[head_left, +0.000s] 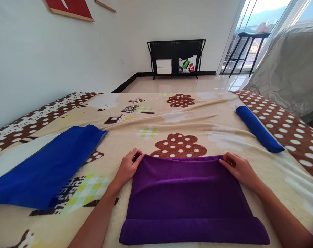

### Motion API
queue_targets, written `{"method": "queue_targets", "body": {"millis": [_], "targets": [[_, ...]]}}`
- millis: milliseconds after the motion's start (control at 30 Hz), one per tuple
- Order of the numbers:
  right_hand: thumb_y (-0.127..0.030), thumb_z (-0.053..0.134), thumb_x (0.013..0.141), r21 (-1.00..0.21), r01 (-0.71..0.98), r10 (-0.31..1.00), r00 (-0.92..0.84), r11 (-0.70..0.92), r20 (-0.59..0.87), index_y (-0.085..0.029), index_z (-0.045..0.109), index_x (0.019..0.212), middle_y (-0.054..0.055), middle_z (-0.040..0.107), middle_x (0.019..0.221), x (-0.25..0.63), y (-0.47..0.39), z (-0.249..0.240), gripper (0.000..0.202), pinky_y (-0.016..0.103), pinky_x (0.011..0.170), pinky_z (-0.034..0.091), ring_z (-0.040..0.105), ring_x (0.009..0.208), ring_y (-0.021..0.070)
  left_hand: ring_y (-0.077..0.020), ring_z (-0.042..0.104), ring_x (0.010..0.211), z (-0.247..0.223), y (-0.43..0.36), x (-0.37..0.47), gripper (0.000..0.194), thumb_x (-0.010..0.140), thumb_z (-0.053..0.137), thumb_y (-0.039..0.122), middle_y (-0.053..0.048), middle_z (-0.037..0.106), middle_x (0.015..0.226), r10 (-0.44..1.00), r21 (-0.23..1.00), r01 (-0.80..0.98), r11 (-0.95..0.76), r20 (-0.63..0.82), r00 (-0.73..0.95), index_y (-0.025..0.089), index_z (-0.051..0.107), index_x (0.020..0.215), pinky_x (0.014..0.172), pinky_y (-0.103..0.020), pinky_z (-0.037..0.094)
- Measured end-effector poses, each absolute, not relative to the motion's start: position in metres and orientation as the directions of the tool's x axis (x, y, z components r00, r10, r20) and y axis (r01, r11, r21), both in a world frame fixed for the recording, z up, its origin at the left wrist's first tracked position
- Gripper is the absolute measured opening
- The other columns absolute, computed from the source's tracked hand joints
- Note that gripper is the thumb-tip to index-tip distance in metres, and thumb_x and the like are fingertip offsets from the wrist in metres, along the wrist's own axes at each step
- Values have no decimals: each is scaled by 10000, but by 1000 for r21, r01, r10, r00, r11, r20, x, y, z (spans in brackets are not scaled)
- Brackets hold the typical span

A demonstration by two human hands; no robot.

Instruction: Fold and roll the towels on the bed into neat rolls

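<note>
A purple cloth (pixel 187 196) lies spread on the patterned blanket in front of me, with a folded band along its near edge. My left hand (pixel 130 167) pinches its far left corner between thumb and fingers. At the far right corner, my right hand (pixel 237 168) grips the cloth in the same way. The far edge sags slightly between the two hands. To the left lies a flat blue cloth (pixel 48 165), apart from my hand. On the right rests a narrow blue cloth roll or folded bundle (pixel 259 129).
The cream blanket (pixel 120 137) with brown dotted borders covers the bed-like surface. Beyond its far edge, a black rack (pixel 175 51) holds white boxes and a bag. A grey covered bulky object (pixel 293 69) stands at right, near a black stool (pixel 245 51) and glass door.
</note>
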State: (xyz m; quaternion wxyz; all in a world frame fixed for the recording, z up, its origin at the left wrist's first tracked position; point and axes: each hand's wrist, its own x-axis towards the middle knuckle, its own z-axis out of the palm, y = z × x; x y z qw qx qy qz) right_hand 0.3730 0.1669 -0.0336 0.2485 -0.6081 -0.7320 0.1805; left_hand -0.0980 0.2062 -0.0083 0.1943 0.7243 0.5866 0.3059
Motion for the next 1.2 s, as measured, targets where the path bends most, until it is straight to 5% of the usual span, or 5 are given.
{"method": "queue_targets", "body": {"millis": [300,667,833,967,1200], "targets": [[-489,490,956,-508,829,953,-91,233,289,-235,519,867,-7,546,750,372,164,-33,270,298,677,389,507,699,156,-150,600,765,-11,208,-97,264,962,434,465,22,637,857,964,602,775,-191,264,32,228,547,988,693,-252,434],[-543,495,933,-423,889,968,-74,173,240,-240,569,921,-3,554,723,372,170,-38,312,325,638,413,536,674,180,-313,537,1072,-13,206,-93,213,932,510,309,-109,638,1094,932,281,956,-88,362,-21,214,665,1044,961,-512,304],[-479,505,947,-362,878,900,-154,314,407,-246,597,1157,79,634,1103,348,157,-17,327,413,943,450,593,1035,237,-267,483,1285,6,191,-79,322,998,426,320,-113,577,1348,887,203,934,-294,423,187,219,578,1264,1088,-460,274],[-473,473,974,-317,758,821,-542,570,178,-343,318,1511,24,345,1570,319,146,-5,575,448,1149,328,331,1436,231,-186,252,1487,11,178,-57,552,1022,372,426,-28,308,1612,761,172,742,-648,103,641,308,233,1542,1183,-384,216],[-549,390,988,-214,857,883,-463,468,78,-381,140,1562,-27,195,1618,340,145,-31,648,483,1227,196,188,1496,199,-207,251,1493,-15,173,-72,565,1013,335,497,-5,256,1627,891,90,886,-455,59,451,376,190,1546,1210,-487,182]]}}
